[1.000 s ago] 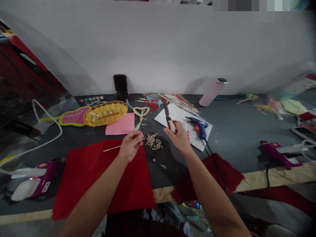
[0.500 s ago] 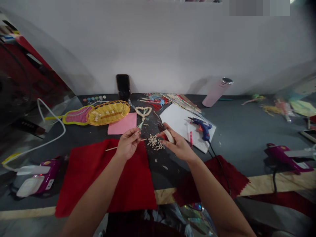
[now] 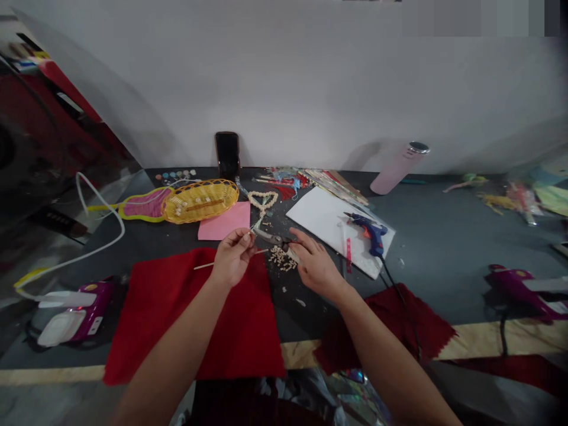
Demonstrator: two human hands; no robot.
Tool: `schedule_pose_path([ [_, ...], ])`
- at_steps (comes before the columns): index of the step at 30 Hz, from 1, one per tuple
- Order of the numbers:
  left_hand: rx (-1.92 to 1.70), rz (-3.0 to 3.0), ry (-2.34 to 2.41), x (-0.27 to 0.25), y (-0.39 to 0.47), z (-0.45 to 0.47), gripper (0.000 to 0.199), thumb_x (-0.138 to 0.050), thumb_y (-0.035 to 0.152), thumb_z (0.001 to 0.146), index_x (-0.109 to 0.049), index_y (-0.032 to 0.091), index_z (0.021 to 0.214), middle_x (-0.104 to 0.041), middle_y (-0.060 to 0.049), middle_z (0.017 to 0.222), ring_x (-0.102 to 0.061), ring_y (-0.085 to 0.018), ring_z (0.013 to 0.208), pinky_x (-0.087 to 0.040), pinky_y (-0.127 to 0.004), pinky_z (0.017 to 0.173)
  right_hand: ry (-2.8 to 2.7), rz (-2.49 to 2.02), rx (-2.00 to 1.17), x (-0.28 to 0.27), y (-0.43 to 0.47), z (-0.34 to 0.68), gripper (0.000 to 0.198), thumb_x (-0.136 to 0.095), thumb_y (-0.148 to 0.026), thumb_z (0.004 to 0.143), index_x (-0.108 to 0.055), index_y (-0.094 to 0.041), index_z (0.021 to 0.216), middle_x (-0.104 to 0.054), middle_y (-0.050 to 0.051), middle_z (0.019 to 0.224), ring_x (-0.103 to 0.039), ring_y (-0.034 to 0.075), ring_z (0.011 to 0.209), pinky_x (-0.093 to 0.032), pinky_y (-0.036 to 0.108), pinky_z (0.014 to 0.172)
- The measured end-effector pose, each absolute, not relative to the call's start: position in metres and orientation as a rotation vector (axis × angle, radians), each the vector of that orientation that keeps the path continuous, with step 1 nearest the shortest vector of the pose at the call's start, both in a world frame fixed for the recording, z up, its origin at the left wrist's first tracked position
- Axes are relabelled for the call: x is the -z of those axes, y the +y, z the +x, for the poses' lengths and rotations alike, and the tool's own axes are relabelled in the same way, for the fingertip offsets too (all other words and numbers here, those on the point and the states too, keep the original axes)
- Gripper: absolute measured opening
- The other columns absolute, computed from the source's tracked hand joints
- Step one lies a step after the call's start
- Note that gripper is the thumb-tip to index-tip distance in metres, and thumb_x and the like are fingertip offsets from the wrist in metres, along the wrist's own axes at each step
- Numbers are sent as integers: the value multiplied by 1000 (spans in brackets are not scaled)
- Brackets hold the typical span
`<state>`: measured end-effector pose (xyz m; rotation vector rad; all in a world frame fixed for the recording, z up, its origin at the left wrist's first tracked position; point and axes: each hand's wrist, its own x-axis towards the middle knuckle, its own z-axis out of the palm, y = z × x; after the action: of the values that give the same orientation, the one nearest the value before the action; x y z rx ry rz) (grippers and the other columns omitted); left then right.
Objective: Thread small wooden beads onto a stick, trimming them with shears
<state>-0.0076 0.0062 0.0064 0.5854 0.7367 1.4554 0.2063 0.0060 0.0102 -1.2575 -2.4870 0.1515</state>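
My left hand is closed in a pinch on the pale green strings that trail from a heart-shaped loop of pale wooden beads. A thin wooden stick pokes out on both sides of that hand; whether the fingers grip it is hidden. My right hand holds a pair of shears by the handles, with the grey blades pointing left at the strings beside my left fingertips. Just below the shears lies a pile of small pale beads.
A red cloth lies under my left arm, near a pink paper and a yellow woven basket. Rightward, a blue glue gun rests on a white board, its cord running to the front edge. A pink bottle stands behind.
My right hand has brought the shears round so the blades reach left to the strings by my left hand. My left hand keeps its pinch. The whole view has shifted slightly.
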Motion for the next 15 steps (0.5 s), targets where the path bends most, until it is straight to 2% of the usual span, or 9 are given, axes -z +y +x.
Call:
schedule_pose_path([
  [6,-1453,628,784,-1,6,-5,19,-72,20,65,-61,18,80,-56,2,70,-52,-7,63,-44,-21,63,-2524,-1335,63,-16,2,204,45,-47,-9,74,-51,-19,118,-21,11,146,-43,28,112,-37,42,88],
  [15,-1451,676,744,-1,5,-3,15,-71,19,66,-63,16,78,-58,1,72,-52,-7,64,-47,-23,68,-2530,-1371,207,-13,1,202,41,-45,-13,80,-50,-23,119,-23,9,145,-43,27,108,-37,42,84],
])
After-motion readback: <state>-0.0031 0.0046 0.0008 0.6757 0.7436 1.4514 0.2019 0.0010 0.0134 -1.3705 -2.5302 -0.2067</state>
